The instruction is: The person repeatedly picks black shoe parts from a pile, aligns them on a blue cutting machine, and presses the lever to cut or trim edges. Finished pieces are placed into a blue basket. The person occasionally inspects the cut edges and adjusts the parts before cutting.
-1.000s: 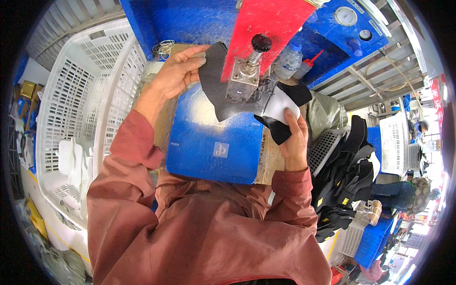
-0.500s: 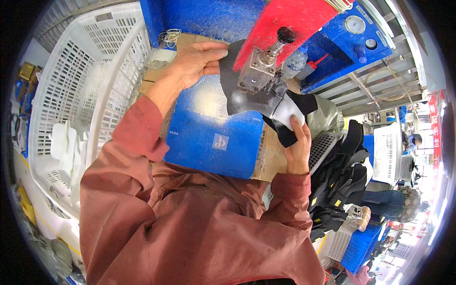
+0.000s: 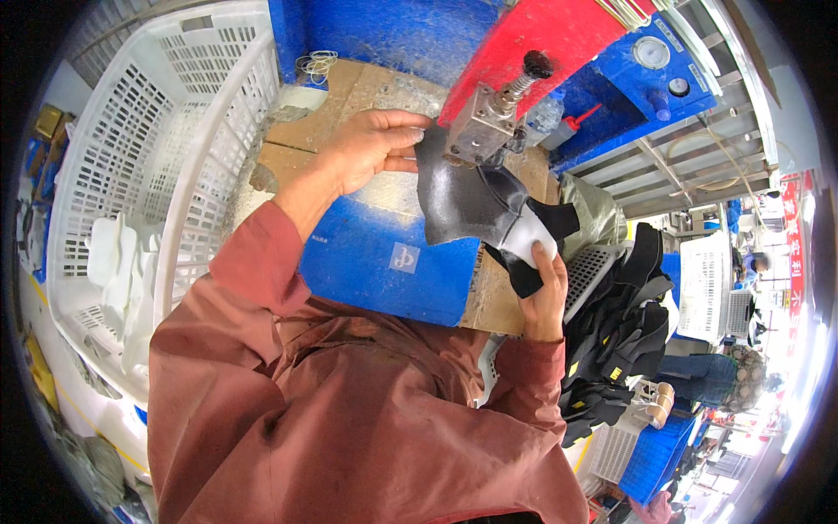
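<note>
A black piece (image 3: 463,205), which looks like a flat shoe upper, is stretched between my hands under the metal head (image 3: 478,131) of a machine. A white patch (image 3: 526,236) covers part of its right side, and dark flaps stick out around that patch. My left hand (image 3: 374,150) pinches the upper left edge between thumb and fingers. On the lower right, my right hand (image 3: 546,293) grips the white patch and the dark edge below it. The metal head hides part of the piece's far edge.
Beneath lies a blue sheet (image 3: 375,271) on dusty cardboard (image 3: 393,92). A white basket (image 3: 218,166) with white pieces (image 3: 122,262) stands left. The red machine arm (image 3: 515,44) rises ahead. Black pieces (image 3: 620,323) are heaped at right, near a bottle (image 3: 546,118).
Both hands and the black piece have moved nearer to me, the left hand most. More of the piece's surface shows below the metal head. Both grips stay closed.
</note>
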